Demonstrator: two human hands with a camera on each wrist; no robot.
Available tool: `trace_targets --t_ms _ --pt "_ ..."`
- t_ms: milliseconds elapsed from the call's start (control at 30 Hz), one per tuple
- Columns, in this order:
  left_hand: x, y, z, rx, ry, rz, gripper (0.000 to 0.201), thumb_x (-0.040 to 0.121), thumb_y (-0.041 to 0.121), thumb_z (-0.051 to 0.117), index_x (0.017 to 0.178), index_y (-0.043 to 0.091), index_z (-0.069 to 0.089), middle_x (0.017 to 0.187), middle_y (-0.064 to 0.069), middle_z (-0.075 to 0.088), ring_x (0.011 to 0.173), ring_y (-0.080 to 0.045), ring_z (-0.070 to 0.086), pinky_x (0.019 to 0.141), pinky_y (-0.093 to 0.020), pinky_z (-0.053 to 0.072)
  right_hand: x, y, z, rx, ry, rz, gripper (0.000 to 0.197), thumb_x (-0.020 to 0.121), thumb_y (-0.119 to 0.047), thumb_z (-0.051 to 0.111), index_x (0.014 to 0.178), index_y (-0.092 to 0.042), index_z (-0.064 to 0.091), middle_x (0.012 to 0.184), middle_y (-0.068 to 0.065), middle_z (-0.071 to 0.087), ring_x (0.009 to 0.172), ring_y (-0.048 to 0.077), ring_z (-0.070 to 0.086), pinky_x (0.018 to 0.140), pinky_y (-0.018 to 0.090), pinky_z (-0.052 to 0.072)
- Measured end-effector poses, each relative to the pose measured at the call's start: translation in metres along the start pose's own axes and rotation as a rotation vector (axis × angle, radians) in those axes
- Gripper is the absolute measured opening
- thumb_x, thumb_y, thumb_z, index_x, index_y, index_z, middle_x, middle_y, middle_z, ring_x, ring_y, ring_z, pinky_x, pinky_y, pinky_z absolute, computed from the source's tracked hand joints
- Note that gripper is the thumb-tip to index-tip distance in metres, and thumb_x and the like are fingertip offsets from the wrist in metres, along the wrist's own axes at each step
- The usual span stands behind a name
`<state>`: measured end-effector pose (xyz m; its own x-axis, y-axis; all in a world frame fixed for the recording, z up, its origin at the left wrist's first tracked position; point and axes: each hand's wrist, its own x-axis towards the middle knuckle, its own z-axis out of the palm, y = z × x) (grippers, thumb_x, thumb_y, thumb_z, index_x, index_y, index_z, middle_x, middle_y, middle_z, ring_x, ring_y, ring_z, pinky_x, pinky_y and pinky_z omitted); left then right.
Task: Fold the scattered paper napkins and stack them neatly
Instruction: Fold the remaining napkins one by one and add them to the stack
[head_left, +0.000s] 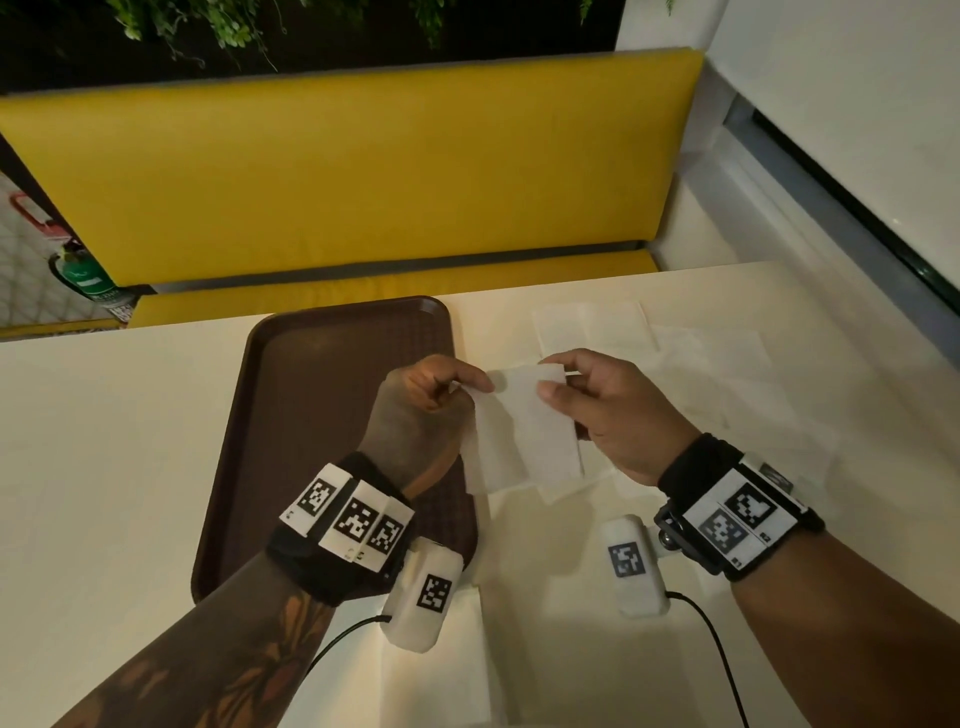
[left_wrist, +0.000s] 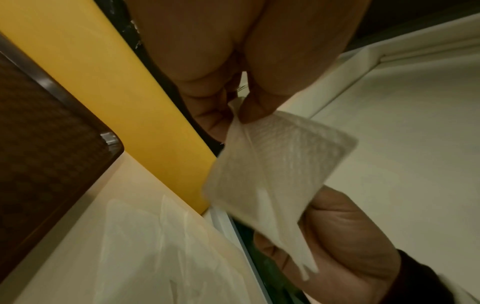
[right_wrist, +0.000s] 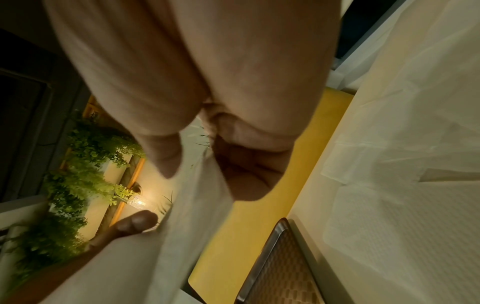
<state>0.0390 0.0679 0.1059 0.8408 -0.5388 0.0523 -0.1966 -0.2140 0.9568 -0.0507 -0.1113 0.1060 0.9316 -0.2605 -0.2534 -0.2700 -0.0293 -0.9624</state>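
A white paper napkin (head_left: 524, 431) hangs in the air over the table, just right of the tray. My left hand (head_left: 441, 387) pinches its upper left corner between thumb and forefinger. My right hand (head_left: 576, 395) pinches its upper right edge. In the left wrist view the napkin (left_wrist: 275, 168) droops from the left fingertips (left_wrist: 255, 112), with the right hand (left_wrist: 345, 242) below it. The right wrist view shows the napkin (right_wrist: 187, 216) running down from my right fingers (right_wrist: 249, 174). Several unfolded napkins (head_left: 675, 358) lie spread over the table's right half.
A brown plastic tray (head_left: 311, 415) sits on the cream table (head_left: 104, 441), left of the held napkin. Behind the table runs a yellow bench seat (head_left: 363, 171). A white wall and a dark window frame border the right side. Cables trail from both wrist cameras.
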Motion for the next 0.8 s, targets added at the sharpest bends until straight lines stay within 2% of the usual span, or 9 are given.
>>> trace_targets --t_ms 67,167,233,300,367,433,567,700,800 --pt "-0.002 0.000 -0.002 -0.077 -0.007 -0.015 0.038 0.085 -0.016 0.045 0.085 0.016 0.066 0.092 -0.005 0.066 0.077 -0.009 0.064 0.064 -0.018 0.054 0.001 0.002 0.002 -0.038 0.033 -0.030 0.016 0.097 -0.011 0.054 0.112 -0.006 0.059 0.099 0.010 0.073 0.088 0.018 0.069 0.073 0.029 0.059" --pt "0.000 0.006 0.000 -0.413 0.040 -0.217 0.026 0.084 -0.002 0.049 0.107 0.007 0.058 0.093 -0.018 0.062 0.075 -0.024 0.062 0.057 -0.029 0.054 0.001 0.001 0.000 -0.054 0.065 -0.057 0.013 0.098 -0.009 0.053 0.107 -0.003 0.059 0.100 0.014 0.073 0.093 0.026 0.068 0.080 0.040 0.058" --pt "0.002 0.010 0.001 -0.524 0.106 -0.360 0.020 0.093 0.015 0.045 0.102 0.005 0.060 0.086 -0.017 0.059 0.068 -0.025 0.058 0.052 -0.028 0.052 0.002 0.000 -0.001 -0.048 0.065 -0.060 0.011 0.098 -0.008 0.053 0.105 -0.002 0.059 0.101 0.016 0.072 0.095 0.029 0.067 0.082 0.043 0.057" --pt "0.004 0.007 -0.003 -0.395 0.062 -0.370 0.031 0.097 0.029 0.046 0.097 0.004 0.064 0.087 -0.017 0.065 0.073 -0.028 0.063 0.062 -0.034 0.054 0.002 -0.002 0.000 -0.019 0.060 -0.063 0.010 0.097 -0.008 0.054 0.103 -0.001 0.058 0.097 0.017 0.071 0.090 0.028 0.068 0.079 0.043 0.057" --pt "0.001 0.006 -0.007 -0.156 -0.014 -0.248 0.014 0.092 0.021 0.057 0.090 0.009 0.065 0.088 -0.011 0.070 0.081 -0.025 0.067 0.068 -0.031 0.057 0.002 -0.006 -0.001 0.019 0.045 -0.066 0.011 0.095 -0.010 0.058 0.101 -0.002 0.059 0.082 0.011 0.070 0.076 0.020 0.067 0.070 0.035 0.057" --pt "0.001 0.003 -0.010 -0.112 -0.065 -0.204 0.003 0.087 0.012 0.063 0.086 0.014 0.064 0.086 -0.006 0.070 0.079 -0.020 0.068 0.064 -0.024 0.057 0.003 -0.011 -0.001 -0.048 0.019 -0.085 0.014 0.091 -0.017 0.064 0.103 -0.009 0.063 0.071 0.000 0.067 0.069 0.011 0.065 0.066 0.027 0.054" --pt "0.002 0.003 -0.006 -0.036 -0.096 -0.176 0.009 0.085 0.012 0.064 0.080 0.019 0.063 0.080 0.001 0.067 0.069 -0.009 0.066 0.058 -0.017 0.055 0.008 -0.015 0.003 -0.391 -0.042 -0.183 0.010 0.088 -0.021 0.069 0.095 -0.014 0.072 0.084 -0.003 0.071 0.082 0.006 0.065 0.077 0.014 0.049" --pt "-0.001 -0.001 -0.011 -0.040 -0.082 -0.188 0.008 0.087 0.014 0.062 0.081 0.018 0.064 0.083 -0.005 0.069 0.077 -0.021 0.066 0.067 -0.031 0.058 0.007 -0.014 0.000 -0.435 -0.080 -0.129 0.010 0.091 -0.018 0.066 0.087 -0.013 0.073 0.069 -0.006 0.068 0.057 0.000 0.058 0.058 0.014 0.046" --pt "-0.009 -0.004 -0.020 -0.126 -0.078 -0.234 0.003 0.086 0.010 0.062 0.086 0.009 0.065 0.081 -0.006 0.071 0.072 -0.014 0.068 0.062 -0.023 0.058 0.003 -0.012 0.001 -0.453 -0.111 -0.107 0.013 0.094 -0.016 0.062 0.083 -0.017 0.070 0.061 -0.001 0.066 0.048 0.003 0.052 0.052 0.015 0.044"
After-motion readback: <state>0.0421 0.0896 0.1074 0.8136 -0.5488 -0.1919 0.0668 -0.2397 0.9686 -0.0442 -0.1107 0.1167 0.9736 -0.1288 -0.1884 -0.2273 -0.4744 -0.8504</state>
